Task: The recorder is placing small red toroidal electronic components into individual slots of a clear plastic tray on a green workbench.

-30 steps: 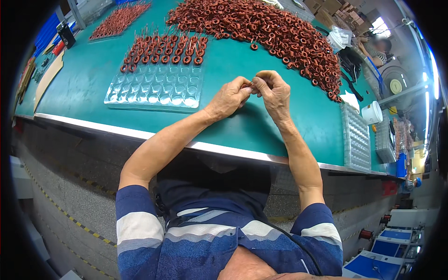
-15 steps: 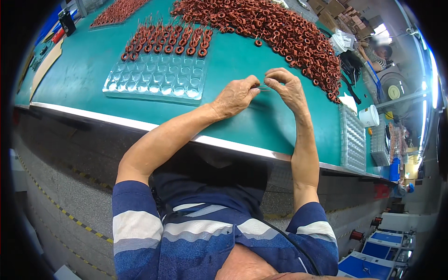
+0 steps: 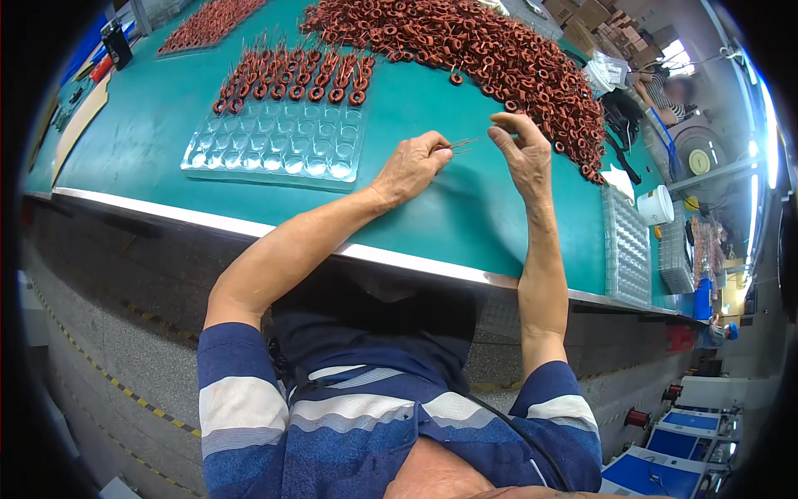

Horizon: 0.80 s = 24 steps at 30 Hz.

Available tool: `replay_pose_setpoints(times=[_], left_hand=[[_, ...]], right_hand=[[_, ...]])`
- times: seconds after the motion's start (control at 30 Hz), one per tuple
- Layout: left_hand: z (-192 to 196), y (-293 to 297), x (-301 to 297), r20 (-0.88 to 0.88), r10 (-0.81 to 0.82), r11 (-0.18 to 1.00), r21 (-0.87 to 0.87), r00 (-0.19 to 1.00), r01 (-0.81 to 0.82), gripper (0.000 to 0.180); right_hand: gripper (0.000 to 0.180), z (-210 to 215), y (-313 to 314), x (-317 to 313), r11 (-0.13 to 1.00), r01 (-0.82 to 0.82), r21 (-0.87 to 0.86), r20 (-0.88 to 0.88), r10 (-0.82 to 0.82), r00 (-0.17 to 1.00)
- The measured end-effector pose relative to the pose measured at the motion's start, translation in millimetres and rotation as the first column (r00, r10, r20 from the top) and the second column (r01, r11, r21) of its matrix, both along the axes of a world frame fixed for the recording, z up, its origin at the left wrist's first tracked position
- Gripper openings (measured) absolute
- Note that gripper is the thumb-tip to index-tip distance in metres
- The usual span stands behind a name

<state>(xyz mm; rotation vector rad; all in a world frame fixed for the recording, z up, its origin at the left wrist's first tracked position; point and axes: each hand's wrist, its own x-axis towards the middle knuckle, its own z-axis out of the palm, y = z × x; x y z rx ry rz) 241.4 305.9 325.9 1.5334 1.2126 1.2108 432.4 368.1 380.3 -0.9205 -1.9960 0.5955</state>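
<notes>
Red coils (image 3: 297,92) in part-filled clear tray (image 3: 266,143)

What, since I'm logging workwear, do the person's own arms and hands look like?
The left hand and right hand are ungloved, and both forearms are uncovered. The short left sleeve and right sleeve each show a dark blue edge, a white band, then fine greyish stripes and mottled blue.

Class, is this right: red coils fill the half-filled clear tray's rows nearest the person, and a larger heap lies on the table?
No: in the head view, red coils fill the far rows of the clear tray; the heap is correct.
</notes>
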Motion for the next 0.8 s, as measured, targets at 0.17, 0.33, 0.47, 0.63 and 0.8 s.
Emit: replay_pose_setpoints(times=[0.17, 0.33, 0.47, 0.63, 0.8], left_hand=[[-7.4, -2.1, -8.6, 0.08, 0.037, 0.998, -0.053, 0.996, -0.033, 0.026], [-12.9, 5.1, 4.0, 0.08, 0.062, 0.993, 0.095, 0.995, -0.07, 0.03], [-3.3, 0.9, 6.5, 0.267, -0.007, 0.999, -0.039, 0.964, 0.018, 0.046], [-21.1, 4.9, 0.1, 0.107, 0.024, 0.998, 0.051, 0.994, -0.029, 0.044], [-20.0, 9.6, 8.2, 0.033, 0.041, 0.983, 0.177, 0.999, -0.046, 0.026]], right_hand=[[0.02, 1.5, -20.2, -29.0, 0.961, -0.078, -0.265, 0.075, 0.101, 0.992], [0.013, -2.7, -15.2, -18.8, 0.933, -0.123, -0.338, -0.008, 0.128, 0.992], [0.01, 22.5, 3.6, -28.9, 0.97, -0.092, -0.226, -0.015, 0.091, 0.996], [0.017, 63.5, 5.4, -152.4, 0.955, -0.225, -0.193, 0.087, 0.244, 0.966], [0.019, 34.4, 29.5, -268.3, 0.864, -0.461, -0.201, 0.227, 0.499, 0.836]])
